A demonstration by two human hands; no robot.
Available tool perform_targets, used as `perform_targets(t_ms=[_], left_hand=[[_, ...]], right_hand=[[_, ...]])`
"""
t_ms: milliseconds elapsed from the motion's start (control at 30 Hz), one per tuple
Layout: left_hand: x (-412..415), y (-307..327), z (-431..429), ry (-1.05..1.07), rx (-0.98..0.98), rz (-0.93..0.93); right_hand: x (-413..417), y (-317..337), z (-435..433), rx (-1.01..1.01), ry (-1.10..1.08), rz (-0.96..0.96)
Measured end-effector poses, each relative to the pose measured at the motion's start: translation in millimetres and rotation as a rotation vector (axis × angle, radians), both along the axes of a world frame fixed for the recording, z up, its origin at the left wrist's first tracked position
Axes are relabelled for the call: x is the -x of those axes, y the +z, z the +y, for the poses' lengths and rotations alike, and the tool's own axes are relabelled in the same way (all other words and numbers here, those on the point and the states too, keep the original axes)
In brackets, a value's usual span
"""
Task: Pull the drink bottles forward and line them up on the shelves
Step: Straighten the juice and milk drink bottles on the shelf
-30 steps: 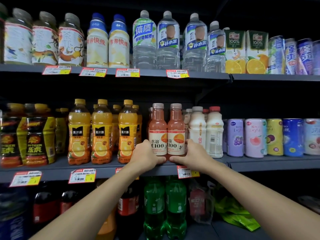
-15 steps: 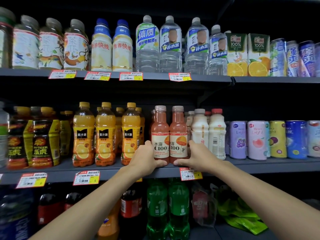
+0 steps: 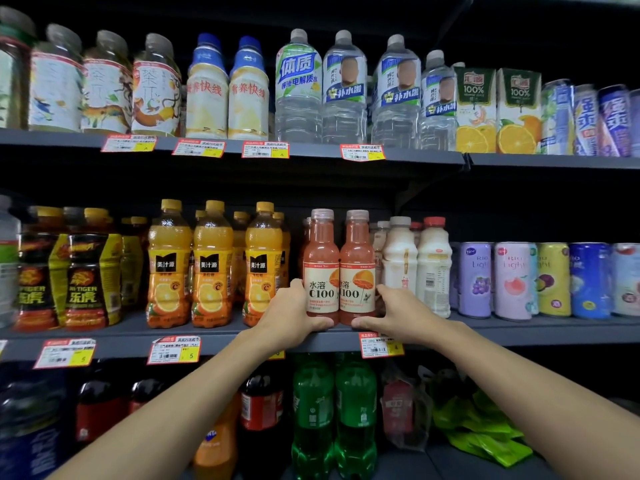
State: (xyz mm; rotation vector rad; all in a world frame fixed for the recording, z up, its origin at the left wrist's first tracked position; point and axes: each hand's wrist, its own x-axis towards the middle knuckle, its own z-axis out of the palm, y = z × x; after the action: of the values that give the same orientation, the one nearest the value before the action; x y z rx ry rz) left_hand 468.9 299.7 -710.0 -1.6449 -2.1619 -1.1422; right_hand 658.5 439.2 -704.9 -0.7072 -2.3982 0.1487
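I have the left hand (image 3: 287, 317) curled round the left salmon-pink plastic C100 bottle (image 3: 321, 268) and the right hand (image 3: 398, 315) curled round the right salmon-pink plastic C100 bottle (image 3: 357, 268), both upright, touching between the palms, at the grey shelf (image 3: 225, 336) front edge.

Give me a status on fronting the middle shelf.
Done: the orange juice bottles stand lined up near the edge. In hand: left hand and right hand grip the two C100 bottles at the shelf front. Remaining: the white bottles beside them look set slightly back.
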Motion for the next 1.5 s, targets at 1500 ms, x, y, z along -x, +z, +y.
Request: perform_targets(t_ms=[1500], left_hand=[[-8, 2, -13, 0.051, -0.013, 0.011]], right_hand=[[-1, 0, 7, 0.039, 0.028, 0.019]])
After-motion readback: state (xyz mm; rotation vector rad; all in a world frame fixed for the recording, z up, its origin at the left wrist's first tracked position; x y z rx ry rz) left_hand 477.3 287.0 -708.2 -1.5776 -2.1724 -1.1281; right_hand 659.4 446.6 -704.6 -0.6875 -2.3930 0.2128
